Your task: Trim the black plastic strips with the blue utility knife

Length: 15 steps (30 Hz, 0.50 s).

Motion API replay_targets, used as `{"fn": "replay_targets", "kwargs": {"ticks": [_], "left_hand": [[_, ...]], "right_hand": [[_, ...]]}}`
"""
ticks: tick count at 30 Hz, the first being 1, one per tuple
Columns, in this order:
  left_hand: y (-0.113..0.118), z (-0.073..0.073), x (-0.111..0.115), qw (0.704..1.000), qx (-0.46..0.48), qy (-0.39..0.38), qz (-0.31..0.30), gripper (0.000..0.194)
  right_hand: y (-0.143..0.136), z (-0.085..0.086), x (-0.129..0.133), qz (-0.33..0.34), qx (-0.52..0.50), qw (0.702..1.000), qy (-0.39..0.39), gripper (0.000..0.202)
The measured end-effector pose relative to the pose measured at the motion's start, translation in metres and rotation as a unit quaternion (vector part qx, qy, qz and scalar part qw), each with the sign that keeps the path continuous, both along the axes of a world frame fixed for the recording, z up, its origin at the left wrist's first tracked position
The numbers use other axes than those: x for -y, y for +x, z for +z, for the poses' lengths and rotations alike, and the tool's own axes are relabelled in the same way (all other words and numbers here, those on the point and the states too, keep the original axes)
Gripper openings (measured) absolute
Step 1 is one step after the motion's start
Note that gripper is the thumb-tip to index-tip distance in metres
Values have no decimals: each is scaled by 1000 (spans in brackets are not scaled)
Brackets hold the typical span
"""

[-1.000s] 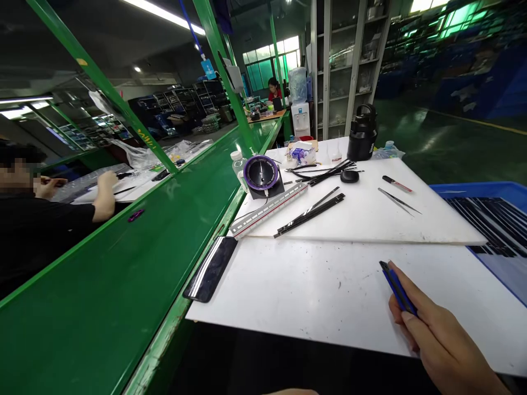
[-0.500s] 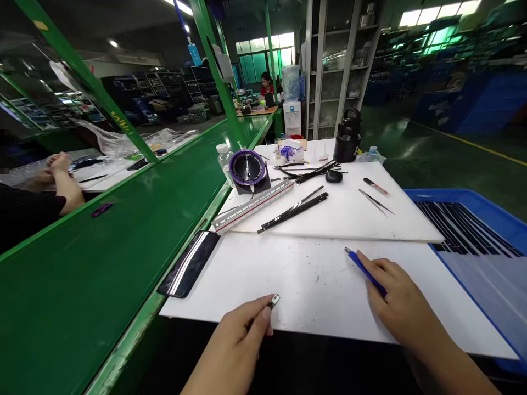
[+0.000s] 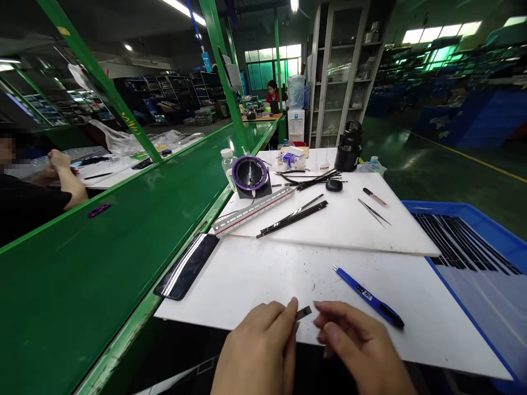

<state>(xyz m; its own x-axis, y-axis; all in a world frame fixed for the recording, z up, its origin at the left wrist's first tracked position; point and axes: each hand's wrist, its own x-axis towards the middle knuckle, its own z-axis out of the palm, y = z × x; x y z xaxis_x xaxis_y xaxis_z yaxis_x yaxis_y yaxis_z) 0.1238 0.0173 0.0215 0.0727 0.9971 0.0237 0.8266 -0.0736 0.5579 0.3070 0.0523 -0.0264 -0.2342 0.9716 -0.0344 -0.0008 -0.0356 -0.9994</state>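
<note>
My left hand (image 3: 263, 345) pinches a small dark flat strip piece (image 3: 303, 313) between thumb and fingers at the near edge of the white board (image 3: 255, 280). Just right of that piece my right hand (image 3: 358, 345) hovers with fingers curled and nothing in them, fingertips close to the strip. A blue utility knife (image 3: 367, 296) lies loose on the board to the right of my right hand.
A raised white slab (image 3: 349, 225) carries black strips (image 3: 293, 216), a triangular scale ruler (image 3: 253, 210), tweezers (image 3: 374, 212), a purple-rimmed round device (image 3: 249, 173) and a black jug (image 3: 349, 146). A dark phone-like panel (image 3: 187, 266) rests at the board's left edge. Right: blue tray (image 3: 473, 241). Left: green conveyor (image 3: 102, 252), a seated person (image 3: 37, 186).
My right hand let go of the blue knife, which now lies on the board, and moved left toward the left hand. The left hand shifted right with the small piece.
</note>
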Motion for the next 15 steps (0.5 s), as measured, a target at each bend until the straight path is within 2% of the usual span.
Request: {"fn": "replay_targets", "kwargs": {"ticks": [2, 4, 6, 11, 13, 15], "left_hand": [[3, -6, -2, 991, -104, 73, -49, 50], [5, -11, -5, 977, -161, 116, -75, 57], [8, -15, -9, 966, -191, 146, -93, 60], [24, -21, -17, 949, -198, 193, -151, 56], [21, -16, -20, 942, -174, 224, -180, 52], [4, -4, -27, 934, -150, 271, -180, 54]], "right_hand": [[-12, -3, 3, 27, -76, 991, -102, 37], [-18, -7, 2, -22, -124, 981, -148, 42], [-20, -11, 1, -72, -142, 974, -162, 44], [-13, -26, 2, -66, -110, 981, -146, 43], [1, -34, -1, -102, -101, 978, -148, 46], [24, -40, -10, -183, -95, 965, -159, 50]]}}
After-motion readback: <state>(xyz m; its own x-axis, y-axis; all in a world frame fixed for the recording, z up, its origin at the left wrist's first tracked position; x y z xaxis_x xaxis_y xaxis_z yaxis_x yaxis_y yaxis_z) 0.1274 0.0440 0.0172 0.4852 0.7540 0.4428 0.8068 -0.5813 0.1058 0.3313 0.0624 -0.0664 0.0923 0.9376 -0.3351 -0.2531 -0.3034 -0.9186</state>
